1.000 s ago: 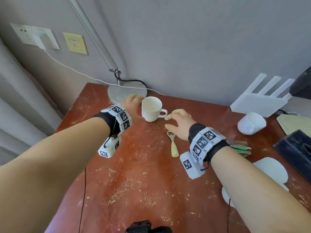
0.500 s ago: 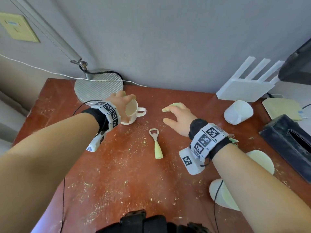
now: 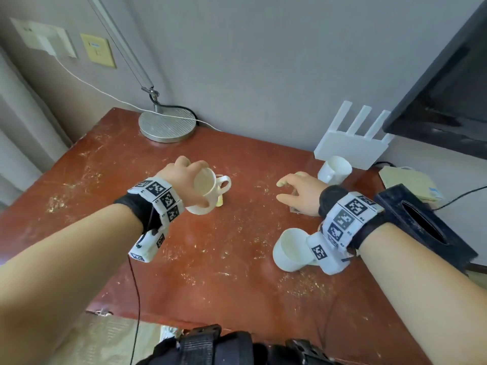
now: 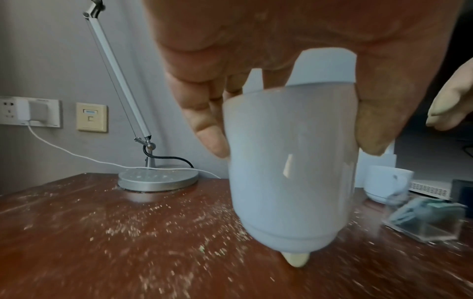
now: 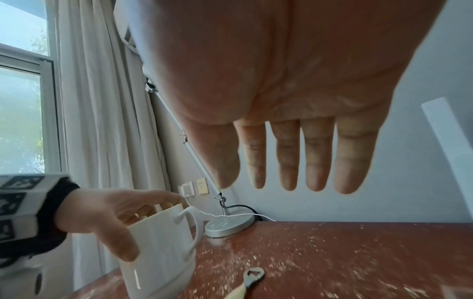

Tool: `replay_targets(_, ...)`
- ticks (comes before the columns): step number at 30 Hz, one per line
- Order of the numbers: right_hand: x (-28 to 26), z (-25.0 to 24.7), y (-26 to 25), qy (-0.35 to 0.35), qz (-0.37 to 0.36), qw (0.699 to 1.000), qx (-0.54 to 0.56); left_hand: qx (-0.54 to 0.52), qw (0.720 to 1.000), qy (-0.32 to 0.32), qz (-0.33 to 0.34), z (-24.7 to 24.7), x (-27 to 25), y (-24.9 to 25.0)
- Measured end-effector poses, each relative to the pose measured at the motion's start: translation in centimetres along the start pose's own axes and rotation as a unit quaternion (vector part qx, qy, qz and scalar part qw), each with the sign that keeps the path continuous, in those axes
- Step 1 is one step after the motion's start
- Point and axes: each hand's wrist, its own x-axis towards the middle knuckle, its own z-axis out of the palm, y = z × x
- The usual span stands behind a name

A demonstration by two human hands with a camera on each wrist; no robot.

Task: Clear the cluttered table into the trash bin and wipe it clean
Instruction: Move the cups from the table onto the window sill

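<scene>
My left hand (image 3: 195,181) grips a white mug (image 3: 205,192) by its rim, fingers on the far side and thumb on the near side. The mug (image 4: 291,172) hangs slightly tilted above the red-brown table (image 3: 210,272), handle pointing right. Under it lies a bottle opener (image 5: 252,277) with a pale yellow handle (image 4: 297,261), mostly hidden in the head view. My right hand (image 3: 283,191) hovers palm down to the mug's right, fingers (image 5: 317,161) straight, holding nothing. Crumbs are scattered over the tabletop.
A second white mug (image 3: 334,169) stands at the back right by a white router (image 3: 350,143). A white cup (image 3: 290,250) lies on its side under my right wrist. A black tissue box (image 3: 421,225) is at the right, a lamp base (image 3: 167,126) at the back left, and a clear box (image 4: 430,218) beside the opener.
My left hand closed on the mug's rim and lifted it off the table toward me, over the opener. My right hand stayed open and drifted right, away from the opener.
</scene>
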Motion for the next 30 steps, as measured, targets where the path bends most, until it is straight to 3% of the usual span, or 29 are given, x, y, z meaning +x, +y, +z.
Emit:
replay_targets(6,-3.8,6.8,2.0,-0.115,0.098,0.982,-0.112,-0.003,0.999,-0.027,-0.041,4.8,-6.0,3.3)
replay_targets(10,-4.4,9.0,2.0,-0.099,0.125,0.984,-0.078,0.002,0.996,-0.05,-0.073,7.0,-8.5,4.0)
replay_targets(12,-4.4,8.7,1.9,-0.103,0.106,0.987,-0.067,0.001,0.994,-0.06,-0.089,7.8,-9.3,4.2)
replay_targets(18,-4.8,9.2,0.8,-0.155,-0.076,0.98,-0.098,-0.023,0.99,-0.048,-0.128,9.4,-10.4,4.8)
replay_targets(23,-5.1,10.4,0.9,-0.117,-0.095,0.986,-0.074,-0.019,0.989,-0.055,-0.133,10.0,-10.7,5.3)
replay_targets(27,-6.1,10.4,1.2,-0.007,-0.009,1.0,-0.013,-0.021,0.993,-0.086,-0.082,9.9,-10.7,4.7)
replay_targets(30,-6.7,11.6,1.4,0.002,0.038,0.999,0.023,-0.011,0.994,-0.1,-0.043,10.0,-11.0,4.0)
